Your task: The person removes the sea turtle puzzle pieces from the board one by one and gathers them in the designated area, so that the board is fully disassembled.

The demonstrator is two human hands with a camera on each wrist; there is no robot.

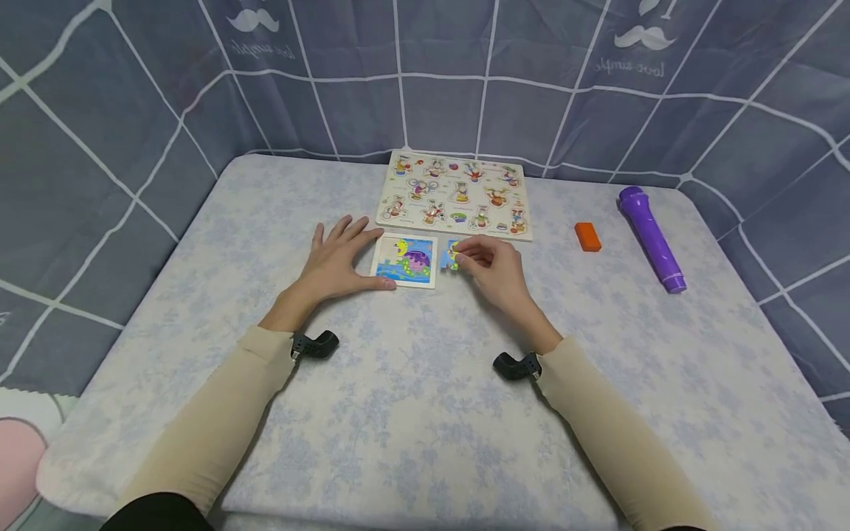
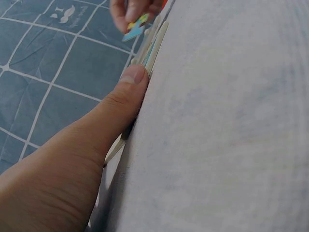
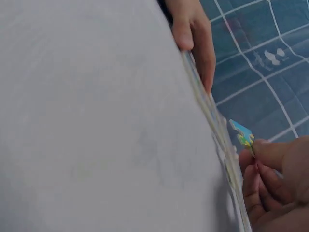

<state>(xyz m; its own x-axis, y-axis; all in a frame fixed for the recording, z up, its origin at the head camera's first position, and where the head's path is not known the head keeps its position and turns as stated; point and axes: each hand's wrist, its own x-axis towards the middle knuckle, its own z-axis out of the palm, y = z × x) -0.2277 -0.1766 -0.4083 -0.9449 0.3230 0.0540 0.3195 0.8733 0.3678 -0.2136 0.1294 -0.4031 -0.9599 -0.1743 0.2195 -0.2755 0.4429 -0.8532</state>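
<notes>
My right hand (image 1: 490, 267) pinches a small jigsaw piece (image 1: 448, 256), blue with some yellow, between thumb and fingers. It is held just to the right of a square picture puzzle (image 1: 413, 259) with a white border. In the right wrist view the jigsaw piece (image 3: 243, 132) sticks out past the thumb, raised off the tabletop. On the puzzle's left side lies my left hand (image 1: 335, 265), its fingers spread and fairly straight. Its index fingertip is at the upper left corner and its thumb (image 2: 130, 79) at the near edge. The puzzle's picture shows a yellow and purple figure over blue.
Behind the puzzle lies a larger wooden peg board (image 1: 458, 193) with several printed figures. To the right are an orange block (image 1: 587, 237) and a purple flashlight-shaped tube (image 1: 652, 240). A floral cloth covers the table (image 1: 412, 413); a grey checked curtain (image 1: 438, 110) hangs around it.
</notes>
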